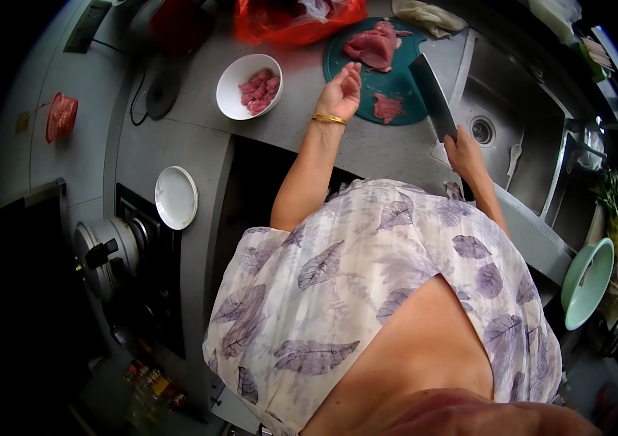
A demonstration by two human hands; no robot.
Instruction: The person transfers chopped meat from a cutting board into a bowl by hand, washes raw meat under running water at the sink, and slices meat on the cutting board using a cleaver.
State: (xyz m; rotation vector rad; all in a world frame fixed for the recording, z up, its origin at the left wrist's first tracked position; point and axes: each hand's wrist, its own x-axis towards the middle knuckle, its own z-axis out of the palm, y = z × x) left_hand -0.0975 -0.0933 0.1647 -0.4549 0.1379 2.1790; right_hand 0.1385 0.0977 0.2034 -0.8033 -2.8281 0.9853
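Observation:
A wide cleaver (434, 96) is in my right hand (465, 152), its blade over the right edge of the round green cutting board (414, 83). On the board lie a large piece of raw meat (374, 46) at the back and a small flat heap of cut meat (388, 107) nearer me. My left hand (343, 90), with a gold bracelet at the wrist, is at the board's left edge, palm partly up and fingers curled; whether it holds anything is too small to tell. Left of it stands a white bowl (228, 89) with pieces of meat (259, 91) inside.
A red plastic bag (298, 27) lies behind the bowl. A cloth (429, 17) is beside the sink (501, 80) at right, which holds a white spoon (514, 160). A white plate (176, 198), a pot (98, 251) and a green basin (588, 285) stand around me.

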